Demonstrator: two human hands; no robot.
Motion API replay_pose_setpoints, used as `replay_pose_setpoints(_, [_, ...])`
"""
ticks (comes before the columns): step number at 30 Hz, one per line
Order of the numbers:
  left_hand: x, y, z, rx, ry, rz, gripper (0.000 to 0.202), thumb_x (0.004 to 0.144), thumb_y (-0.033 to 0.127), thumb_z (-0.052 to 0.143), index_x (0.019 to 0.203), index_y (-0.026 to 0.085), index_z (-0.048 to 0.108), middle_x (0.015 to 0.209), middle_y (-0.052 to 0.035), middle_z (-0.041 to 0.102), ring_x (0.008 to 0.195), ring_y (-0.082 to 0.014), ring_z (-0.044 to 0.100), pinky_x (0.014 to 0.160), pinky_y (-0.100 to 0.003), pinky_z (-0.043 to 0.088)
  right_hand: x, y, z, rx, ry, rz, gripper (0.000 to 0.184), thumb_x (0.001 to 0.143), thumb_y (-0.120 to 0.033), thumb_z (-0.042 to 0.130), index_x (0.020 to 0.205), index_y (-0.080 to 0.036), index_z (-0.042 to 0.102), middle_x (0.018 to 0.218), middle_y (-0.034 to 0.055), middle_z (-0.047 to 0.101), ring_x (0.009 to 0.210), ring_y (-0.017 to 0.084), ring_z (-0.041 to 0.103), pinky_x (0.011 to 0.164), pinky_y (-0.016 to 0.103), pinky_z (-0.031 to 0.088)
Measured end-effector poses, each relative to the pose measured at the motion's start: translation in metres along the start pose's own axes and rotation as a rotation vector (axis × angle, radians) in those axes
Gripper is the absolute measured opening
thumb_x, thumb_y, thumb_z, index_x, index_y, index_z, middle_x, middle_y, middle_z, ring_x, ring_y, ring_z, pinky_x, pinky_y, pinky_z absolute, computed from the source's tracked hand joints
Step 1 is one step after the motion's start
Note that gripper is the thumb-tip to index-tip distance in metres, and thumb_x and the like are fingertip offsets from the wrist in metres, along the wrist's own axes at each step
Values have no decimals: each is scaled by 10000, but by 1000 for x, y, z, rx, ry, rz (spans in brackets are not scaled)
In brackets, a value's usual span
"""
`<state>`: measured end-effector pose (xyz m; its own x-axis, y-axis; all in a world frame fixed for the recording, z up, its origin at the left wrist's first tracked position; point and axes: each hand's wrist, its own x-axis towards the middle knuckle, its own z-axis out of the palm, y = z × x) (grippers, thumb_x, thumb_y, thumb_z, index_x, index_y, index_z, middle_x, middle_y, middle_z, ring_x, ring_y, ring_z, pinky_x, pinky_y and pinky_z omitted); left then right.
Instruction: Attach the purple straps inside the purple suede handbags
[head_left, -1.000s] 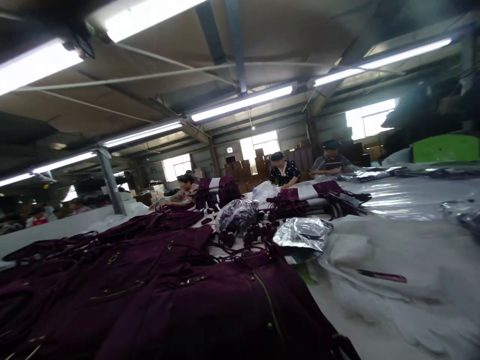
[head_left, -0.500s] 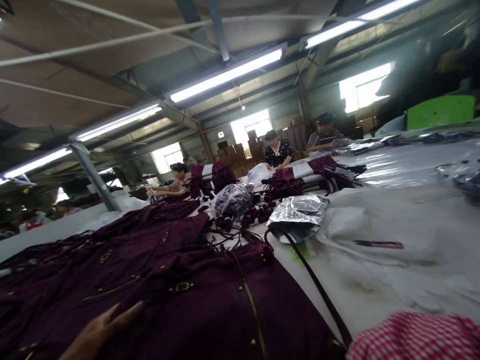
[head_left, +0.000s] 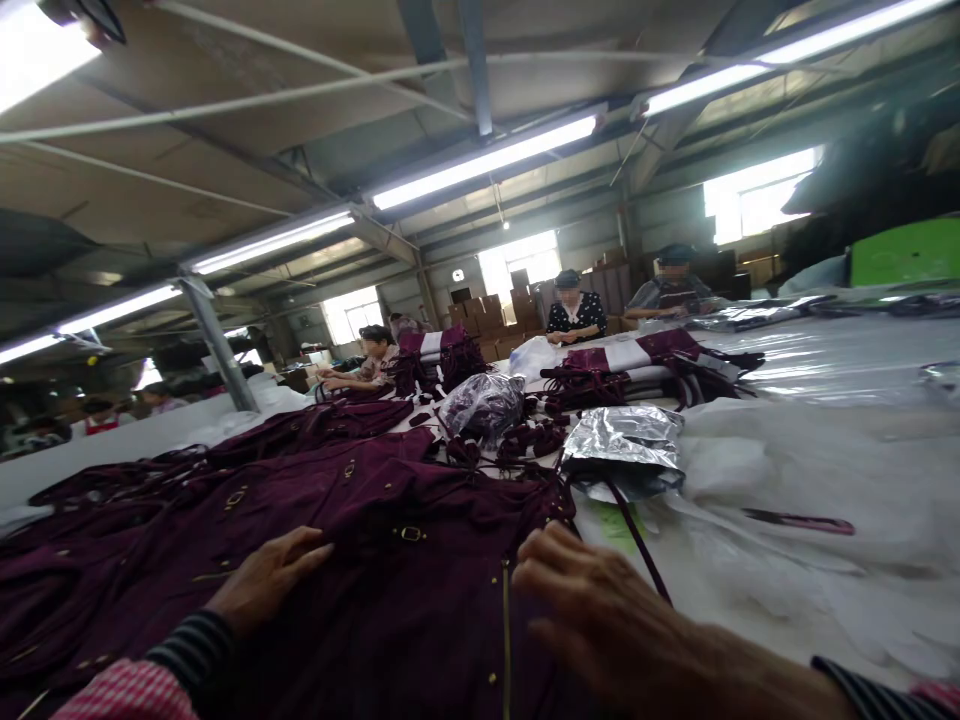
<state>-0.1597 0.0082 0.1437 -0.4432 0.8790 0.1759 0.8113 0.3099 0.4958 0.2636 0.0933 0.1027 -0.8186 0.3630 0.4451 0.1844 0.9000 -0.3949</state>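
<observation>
Spread over the table lies a dark purple fabric item [head_left: 420, 590] with gold zips, small buckles and studs. My left hand [head_left: 274, 578] rests on its left part, fingers stretched forward and slightly bent, nothing visible in them. Above its right side, near the upper corner, is my right hand [head_left: 600, 600]; its fingers are loosely bent and the thumb stands apart. Whether the right fingertips touch the fabric, I cannot tell. A dark strap [head_left: 637, 540] trails from that corner across the white table surface.
Ahead lie a silver foil bag [head_left: 624, 445], a clear bag of purple pieces [head_left: 482, 405] and a folded purple stack [head_left: 630, 355]. A slim pink-and-black cutter [head_left: 799, 521] lies on white plastic sheeting [head_left: 750, 460] at right. Co-workers [head_left: 576, 308] are across the table.
My right hand has come into view over the fabric's right side. My left hand has moved forward and right. The view has shifted a little, and the fabric's upper edge looks rumpled.
</observation>
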Motion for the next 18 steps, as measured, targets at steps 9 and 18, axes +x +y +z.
replay_pose_setpoints(9, [-7, 0, 8, -25, -81, -84, 652, 651, 704, 703, 1042, 183, 675, 990, -88, 771, 977, -339, 714, 846, -386, 530, -4, 114, 26, 467, 102, 600, 340, 828, -344, 640, 1118, -185, 560, 857, 26, 640, 780, 191, 619, 663, 298, 469])
replay_pose_setpoints(18, [-10, -2, 14, -37, 27, -96, 553, 611, 627, 747, 948, 193, 683, 920, -68, 778, 923, -314, 727, 843, -388, 534, 12, 48, 1, 930, 264, 660, 525, 723, -341, 693, 1196, -196, 518, 687, -68, 535, 444, 74, 425, 369, 196, 314])
